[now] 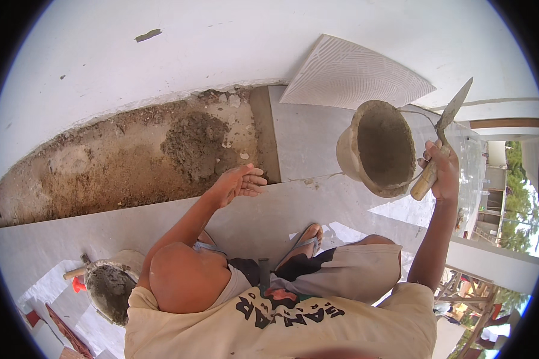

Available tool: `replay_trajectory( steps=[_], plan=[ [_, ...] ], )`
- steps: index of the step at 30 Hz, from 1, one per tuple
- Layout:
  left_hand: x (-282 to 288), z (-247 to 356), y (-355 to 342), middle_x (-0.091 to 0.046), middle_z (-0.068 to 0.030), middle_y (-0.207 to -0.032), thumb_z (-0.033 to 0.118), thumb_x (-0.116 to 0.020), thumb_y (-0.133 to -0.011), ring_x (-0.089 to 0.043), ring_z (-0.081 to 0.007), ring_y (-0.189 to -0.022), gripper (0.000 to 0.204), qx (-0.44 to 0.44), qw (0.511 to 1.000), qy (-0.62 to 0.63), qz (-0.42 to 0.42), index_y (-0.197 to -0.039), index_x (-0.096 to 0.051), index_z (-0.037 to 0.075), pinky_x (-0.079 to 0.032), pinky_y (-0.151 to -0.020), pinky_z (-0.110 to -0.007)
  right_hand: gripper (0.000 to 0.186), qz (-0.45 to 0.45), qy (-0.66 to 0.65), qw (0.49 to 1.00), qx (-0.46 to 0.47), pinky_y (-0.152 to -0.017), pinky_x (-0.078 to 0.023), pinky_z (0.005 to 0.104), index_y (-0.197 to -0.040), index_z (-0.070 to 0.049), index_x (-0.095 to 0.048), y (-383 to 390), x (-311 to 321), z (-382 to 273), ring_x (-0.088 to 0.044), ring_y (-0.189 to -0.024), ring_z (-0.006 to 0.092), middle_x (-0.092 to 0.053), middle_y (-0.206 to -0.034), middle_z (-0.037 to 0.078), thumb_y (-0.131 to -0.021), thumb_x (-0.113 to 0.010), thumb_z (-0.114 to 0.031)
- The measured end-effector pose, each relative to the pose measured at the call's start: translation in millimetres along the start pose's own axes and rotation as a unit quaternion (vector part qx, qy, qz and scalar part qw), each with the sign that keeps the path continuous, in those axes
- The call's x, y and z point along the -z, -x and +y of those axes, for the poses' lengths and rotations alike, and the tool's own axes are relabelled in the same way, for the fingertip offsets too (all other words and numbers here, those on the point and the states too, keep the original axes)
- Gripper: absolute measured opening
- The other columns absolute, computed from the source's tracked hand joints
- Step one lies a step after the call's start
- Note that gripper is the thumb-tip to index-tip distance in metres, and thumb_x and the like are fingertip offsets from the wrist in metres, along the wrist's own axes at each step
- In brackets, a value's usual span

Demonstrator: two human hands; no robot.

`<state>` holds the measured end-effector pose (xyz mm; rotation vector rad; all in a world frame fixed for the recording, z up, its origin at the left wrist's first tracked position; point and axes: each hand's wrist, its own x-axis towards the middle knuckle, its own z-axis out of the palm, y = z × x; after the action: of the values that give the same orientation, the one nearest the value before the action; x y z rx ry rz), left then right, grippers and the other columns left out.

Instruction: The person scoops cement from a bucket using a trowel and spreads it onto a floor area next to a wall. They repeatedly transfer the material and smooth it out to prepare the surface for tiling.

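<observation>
Over the edge of the earthen strip [96,164], holds out an empty, loosely opened left hand [236,184]; grips the trowel [455,107] with the right hand [443,164], beside the tilted bucket [348,146]. Best to keep both steady — looks near-empty inside, lined with grey residue [389,143]. At lower left, notice a second bucket [129,259] holding grey mortar [109,284].

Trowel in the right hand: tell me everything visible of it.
The trowel has a pointed, grey, metal-looking blade with dull smears, a narrow neck and a rounded, wood-looking handle. It slants, blade toward the picture's upper right, handle end toward the lower left. The right hand grips the handle, beside the bucket; whether trowel and bucket touch is unclear.
</observation>
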<state>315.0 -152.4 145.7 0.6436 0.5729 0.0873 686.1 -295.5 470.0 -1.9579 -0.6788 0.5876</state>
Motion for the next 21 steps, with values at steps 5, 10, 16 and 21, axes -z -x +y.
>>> replay_trajectory(
  steps=[5, 10, 16, 21],
  plan=[
    [0, 0, -2, -0.065, -0.0183, -0.124, 0.053, -0.046, -0.104, -0.066, -0.0251, -0.108, 0.069, 0.009, 0.998, -0.064, 0.027, -0.141, -0.046, -0.005, -0.051, -0.096, -0.039, 0.019, 0.120, -0.031, 0.990, -0.061, -0.067, -0.056, 0.0280, -0.097, -0.007, -0.058, -8, 75, 95, -0.058, -0.071, 0.0092, -0.057, -0.079, 0.000, -0.091, -0.073, -0.015],
    [-4, 1, -3, -0.065, -0.0174, -0.124, 0.049, -0.048, -0.104, -0.066, -0.0249, -0.108, 0.066, 0.024, 0.995, -0.097, 0.030, -0.142, -0.046, -0.004, -0.052, -0.095, -0.039, 0.021, 0.123, -0.128, 0.980, -0.087, -0.075, -0.062, 0.0342, -0.101, -0.003, -0.058, 11, 71, 120, -0.064, -0.081, 0.0145, -0.060, -0.090, 0.004, -0.091, -0.072, -0.013],
    [-36, 21, -11, -0.061, -0.0177, -0.130, 0.049, -0.058, -0.100, -0.062, -0.0235, -0.113, 0.072, 0.025, 0.981, -0.190, -0.012, -0.147, -0.041, -0.003, -0.050, -0.098, -0.037, 0.022, 0.028, -0.117, 0.989, -0.087, -0.082, -0.062, 0.0374, -0.106, 0.001, -0.058, 34, 0, 89, -0.067, -0.091, 0.0196, -0.059, -0.096, 0.006, -0.092, -0.070, -0.011],
    [-66, 22, -8, -0.055, -0.0193, -0.136, 0.050, -0.067, -0.094, -0.059, -0.0235, -0.117, 0.088, -0.015, 0.965, -0.260, -0.025, -0.152, -0.029, -0.004, -0.049, -0.098, -0.038, 0.015, -0.086, -0.168, 0.979, -0.072, -0.085, -0.062, 0.0405, -0.098, -0.003, -0.056, 45, -52, 48, -0.068, -0.094, 0.0205, -0.060, -0.095, 0.007, -0.094, -0.068, -0.012]
  ],
)
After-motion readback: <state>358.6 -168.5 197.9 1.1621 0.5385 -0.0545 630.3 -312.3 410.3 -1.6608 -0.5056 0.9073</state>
